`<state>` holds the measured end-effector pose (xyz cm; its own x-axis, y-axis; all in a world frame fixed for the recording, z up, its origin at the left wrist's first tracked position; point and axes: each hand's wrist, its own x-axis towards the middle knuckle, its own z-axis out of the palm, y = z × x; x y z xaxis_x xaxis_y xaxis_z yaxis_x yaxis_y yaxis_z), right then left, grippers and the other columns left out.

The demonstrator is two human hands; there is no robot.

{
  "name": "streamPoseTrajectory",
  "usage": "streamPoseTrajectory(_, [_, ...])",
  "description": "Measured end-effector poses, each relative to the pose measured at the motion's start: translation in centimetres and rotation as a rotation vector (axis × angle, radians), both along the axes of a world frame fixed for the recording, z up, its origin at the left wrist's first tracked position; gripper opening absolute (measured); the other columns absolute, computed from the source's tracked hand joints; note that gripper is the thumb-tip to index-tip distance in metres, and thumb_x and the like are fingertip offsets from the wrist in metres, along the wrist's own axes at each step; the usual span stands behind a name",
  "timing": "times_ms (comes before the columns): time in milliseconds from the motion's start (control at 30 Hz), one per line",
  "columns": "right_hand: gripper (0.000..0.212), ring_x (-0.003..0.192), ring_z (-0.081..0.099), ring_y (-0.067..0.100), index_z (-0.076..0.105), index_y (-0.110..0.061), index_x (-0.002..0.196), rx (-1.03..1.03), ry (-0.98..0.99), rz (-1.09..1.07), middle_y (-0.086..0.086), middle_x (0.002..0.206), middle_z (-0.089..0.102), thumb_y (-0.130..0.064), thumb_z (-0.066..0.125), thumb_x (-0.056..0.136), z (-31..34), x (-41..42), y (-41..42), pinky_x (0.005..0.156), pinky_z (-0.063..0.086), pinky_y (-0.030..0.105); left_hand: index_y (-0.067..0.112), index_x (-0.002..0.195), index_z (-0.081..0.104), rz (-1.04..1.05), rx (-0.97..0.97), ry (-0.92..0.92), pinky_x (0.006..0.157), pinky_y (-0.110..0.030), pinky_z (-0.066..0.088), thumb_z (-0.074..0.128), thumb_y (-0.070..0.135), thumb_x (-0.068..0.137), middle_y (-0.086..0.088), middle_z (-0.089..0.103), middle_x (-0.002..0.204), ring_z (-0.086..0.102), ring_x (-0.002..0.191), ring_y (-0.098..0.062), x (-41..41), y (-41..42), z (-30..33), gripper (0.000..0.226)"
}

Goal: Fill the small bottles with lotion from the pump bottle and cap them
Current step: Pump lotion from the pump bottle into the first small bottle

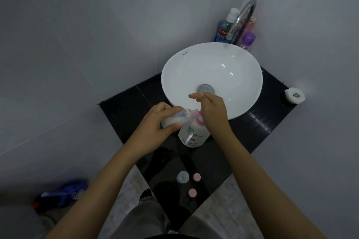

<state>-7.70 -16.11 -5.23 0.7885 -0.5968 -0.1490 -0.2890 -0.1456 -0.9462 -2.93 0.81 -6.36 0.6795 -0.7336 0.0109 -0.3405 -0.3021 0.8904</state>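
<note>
A white pump bottle [192, 136] with a pink collar stands on the black counter [124, 106] in front of the sink. My left hand [155, 122] grips a small clear bottle [178, 117], tilted on its side with its mouth at the pink pump nozzle. My right hand [211, 110] rests on top of the pump head, fingers partly spread; the pump head is mostly hidden under it. Nearer me on the counter stand a small bottle with a grey-blue cap [182, 177] and two with pink caps [196, 177] [192, 192].
A white bowl sink [239, 60] fills the counter's far side, with a chrome tap [242, 15] and several bottles [223, 29] in the corner behind it. A white round lid-like object [294, 95] lies at the counter's right edge. Blue shoes [64, 194] lie on the floor at left.
</note>
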Motion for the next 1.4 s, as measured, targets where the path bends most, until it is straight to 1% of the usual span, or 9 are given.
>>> streamPoseTrajectory(200, [0.033,0.076,0.051,-0.003,0.070,-0.008,0.098,-0.069,0.031,0.045,-0.020,0.081,0.052,-0.008,0.037,0.096,-0.7,-0.1,0.2,0.061,0.039,0.000,0.040,0.127,0.051,-0.004,0.077,-0.020,0.090,-0.033,0.046,0.061,0.030,0.086,0.006,0.051,0.103,0.048,0.100,-0.009,0.2,0.0,-0.8,0.043])
streamPoseTrajectory(333, [0.031,0.080,0.053,0.002,0.071,-0.007,0.098,0.008,0.055,0.068,-0.016,0.083,0.056,-0.011,0.041,0.095,0.4,0.0,-0.1,0.066,0.044,0.008,0.040,0.126,0.052,0.003,0.044,-0.009,0.088,-0.027,0.044,0.060,0.031,0.086,0.008,0.051,0.102,0.048,0.101,-0.005,-0.1,0.0,-0.4,0.041])
streamPoseTrajectory(433, [0.029,0.082,0.053,-0.004,0.071,-0.005,0.101,-0.080,0.022,0.125,-0.008,0.090,0.061,-0.010,0.042,0.095,1.2,0.0,-0.6,0.062,0.041,-0.002,0.041,0.124,0.053,0.004,0.039,-0.023,0.088,-0.026,0.044,0.060,0.034,0.086,0.012,0.050,0.102,0.048,0.101,-0.004,0.0,0.1,0.1,0.040])
streamPoseTrajectory(700, [0.033,0.063,0.047,0.009,0.069,-0.004,0.100,0.057,0.062,0.073,-0.003,0.076,0.053,-0.010,0.037,0.095,0.3,-0.3,-0.2,0.055,0.043,0.018,0.047,0.119,0.050,-0.036,0.061,-0.014,0.090,-0.027,0.043,0.061,0.028,0.087,0.013,0.049,0.103,0.047,0.103,-0.004,0.5,-0.2,0.0,0.039])
streamPoseTrajectory(833, [0.034,0.086,0.052,0.008,0.070,-0.006,0.100,0.004,0.092,0.068,-0.016,0.082,0.054,-0.014,0.037,0.097,-0.5,-0.3,0.1,0.081,0.044,0.030,0.048,0.120,0.049,-0.051,0.092,0.013,0.092,-0.033,0.045,0.059,0.029,0.087,0.009,0.050,0.104,0.048,0.103,-0.008,0.5,-0.2,-0.2,0.040])
streamPoseTrajectory(1067, [0.034,0.099,0.053,0.005,0.071,-0.005,0.102,-0.060,0.056,0.097,0.000,0.107,0.064,-0.016,0.040,0.097,1.0,-0.2,-0.6,0.074,0.036,0.007,0.038,0.122,0.053,-0.032,0.052,-0.008,0.090,-0.027,0.044,0.060,0.028,0.086,0.009,0.051,0.103,0.049,0.102,-0.005,0.5,-0.2,0.8,0.038])
streamPoseTrajectory(1200, [0.036,0.077,0.048,0.000,0.072,-0.016,0.091,-0.011,0.043,0.051,-0.001,0.090,0.059,-0.020,0.037,0.098,0.1,-0.1,-0.2,0.076,0.041,0.022,0.036,0.123,0.055,-0.035,0.062,-0.021,0.091,-0.028,0.045,0.061,0.029,0.087,0.011,0.051,0.105,0.048,0.104,-0.003,0.7,-0.4,0.7,0.038])
streamPoseTrajectory(1300, [0.035,0.089,0.054,0.014,0.071,-0.027,0.081,0.021,0.086,0.022,-0.006,0.093,0.060,-0.029,0.038,0.093,-0.5,-0.1,0.1,0.090,0.047,0.042,0.040,0.122,0.055,-0.051,0.078,-0.019,0.092,-0.031,0.045,0.061,0.028,0.087,0.011,0.050,0.104,0.047,0.104,-0.004,0.9,-0.4,0.2,0.037])
streamPoseTrajectory(1400, [0.036,0.085,0.056,0.013,0.073,-0.020,0.089,-0.037,0.127,0.036,-0.018,0.077,0.057,-0.027,0.038,0.097,-0.9,-0.3,0.3,0.093,0.046,0.044,0.048,0.118,0.050,-0.062,0.096,0.003,0.092,-0.035,0.046,0.060,0.029,0.087,0.006,0.051,0.105,0.049,0.103,-0.009,0.8,-0.2,-0.1,0.038])
